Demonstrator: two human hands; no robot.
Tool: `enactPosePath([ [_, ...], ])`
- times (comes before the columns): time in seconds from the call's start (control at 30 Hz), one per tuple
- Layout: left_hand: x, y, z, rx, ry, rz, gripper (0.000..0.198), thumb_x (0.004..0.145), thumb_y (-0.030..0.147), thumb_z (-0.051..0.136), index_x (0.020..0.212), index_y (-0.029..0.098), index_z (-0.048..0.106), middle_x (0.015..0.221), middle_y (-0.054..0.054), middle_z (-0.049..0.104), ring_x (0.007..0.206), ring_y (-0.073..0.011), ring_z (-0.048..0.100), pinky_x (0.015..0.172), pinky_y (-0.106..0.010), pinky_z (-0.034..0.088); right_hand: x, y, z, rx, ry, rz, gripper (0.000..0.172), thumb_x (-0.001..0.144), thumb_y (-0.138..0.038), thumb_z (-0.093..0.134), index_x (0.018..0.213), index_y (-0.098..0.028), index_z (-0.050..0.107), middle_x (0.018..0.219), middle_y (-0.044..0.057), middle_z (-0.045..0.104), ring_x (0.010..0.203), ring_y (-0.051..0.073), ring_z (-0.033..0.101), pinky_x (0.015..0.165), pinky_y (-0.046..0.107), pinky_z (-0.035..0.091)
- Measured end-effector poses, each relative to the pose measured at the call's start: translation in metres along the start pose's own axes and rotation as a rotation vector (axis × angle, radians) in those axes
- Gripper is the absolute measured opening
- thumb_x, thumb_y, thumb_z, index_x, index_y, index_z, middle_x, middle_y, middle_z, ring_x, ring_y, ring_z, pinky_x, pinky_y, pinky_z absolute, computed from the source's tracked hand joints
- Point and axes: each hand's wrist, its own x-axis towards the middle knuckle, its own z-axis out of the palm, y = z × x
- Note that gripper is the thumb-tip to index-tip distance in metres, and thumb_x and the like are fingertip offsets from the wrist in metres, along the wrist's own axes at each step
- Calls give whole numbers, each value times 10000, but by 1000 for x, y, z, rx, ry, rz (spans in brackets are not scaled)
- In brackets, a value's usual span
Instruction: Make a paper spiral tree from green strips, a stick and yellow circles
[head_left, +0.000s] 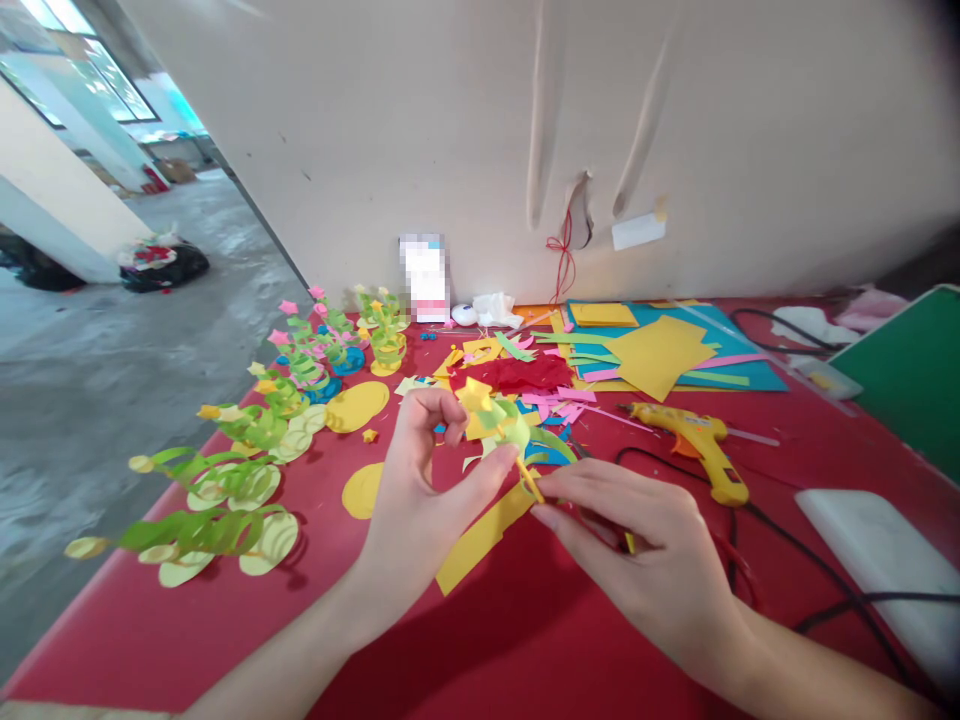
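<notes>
A small paper flower [512,425], with a yellow star top and a pale green curled strip on a thin yellow stem, is between my hands above the table. My right hand [637,540] pinches the stem's lower end between thumb and fingers. A dark object with a yellow bit shows under that palm; I cannot make out its kind. My left hand [420,490] is beside the flower, its thumb tip touching the green strip. Its other fingers are curled loosely near the star, apart from the thumb. Below lies a yellow paper strip [469,555].
Several finished paper flowers [240,480] stand along the table's left edge near yellow discs [364,490]. Paper scraps [517,375] and sheets [664,355] spread behind. A yellow glue gun [701,445], black cables and a white block [877,560] lie right. A phone [425,280] leans against the wall.
</notes>
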Motion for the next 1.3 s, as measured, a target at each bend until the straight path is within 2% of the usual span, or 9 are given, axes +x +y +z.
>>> enactPosePath([
  [0.13, -1, 0, -2, 26, 5, -8, 235, 706, 267, 636, 816, 221, 434, 739, 36, 372, 679, -97, 390, 670, -242, 370, 0, 0, 1, 0, -4, 4, 94, 714, -104, 611, 790, -132, 658, 732, 16, 664, 601, 62, 597, 608, 117, 502],
  [0.33, -3, -2, -4, -19, -22, -46, 259, 715, 310, 639, 876, 232, 452, 842, 12, 446, 785, -120, 449, 734, -259, 394, 0, 0, 0, 28, 6, -12, 125, 714, -76, 604, 807, -135, 661, 758, 16, 665, 647, 55, 603, 607, 93, 486],
  [0.57, -2, -3, -4, -71, -52, -81, 253, 724, 323, 639, 866, 232, 450, 822, 9, 435, 785, -121, 448, 725, -249, 398, -1, -1, -1, 66, -29, 34, 124, 724, -86, 594, 802, -151, 665, 764, 12, 660, 640, 51, 581, 537, 104, 445],
  [0.67, 0, -3, -4, -66, -45, -46, 259, 707, 318, 656, 827, 226, 447, 784, 21, 398, 734, -110, 403, 699, -233, 373, 3, -1, -2, 150, -93, 238, 60, 722, -173, 610, 745, -168, 665, 696, 7, 643, 535, 57, 513, 435, 150, 386],
  [0.8, 3, -7, -3, -144, -51, 70, 244, 722, 364, 635, 802, 225, 451, 752, 26, 374, 697, -115, 353, 657, -223, 341, 6, 0, -6, 419, -140, 626, 144, 669, -308, 667, 755, -193, 671, 611, -3, 610, 517, 74, 485, 460, 183, 390],
  [0.97, 6, -12, -2, -150, -33, 36, 184, 886, 293, 398, 741, 221, 486, 732, 15, 432, 712, -119, 410, 660, -216, 344, 4, 4, -8, 659, -73, 735, 174, 649, -308, 693, 795, -217, 665, 728, 0, 647, 651, 96, 557, 593, 194, 447],
  [1.03, 7, -14, -2, -47, -88, 43, 103, 877, 235, 418, 841, 239, 515, 836, 8, 494, 828, -129, 456, 742, -223, 362, 5, 4, -9, 706, -60, 713, 138, 678, -275, 673, 802, -217, 663, 721, -7, 644, 642, 84, 552, 606, 189, 449],
  [1.13, 8, -15, -2, 125, -242, 131, 177, 845, 178, 465, 990, 253, 532, 1037, -18, 529, 1028, -171, 453, 880, -288, 351, 7, 5, -11, 762, -62, 666, 83, 718, -238, 640, 795, -221, 664, 736, -6, 649, 674, 85, 566, 645, 191, 455],
  [1.3, 6, -16, 1, 218, -374, 312, 309, 793, 113, 514, 1068, 254, 517, 1071, -31, 559, 1072, -191, 448, 938, -352, 342, 11, 8, -14, 764, 24, 626, 57, 668, -204, 683, 711, -240, 680, 779, -21, 641, 739, 84, 572, 666, 171, 454],
])
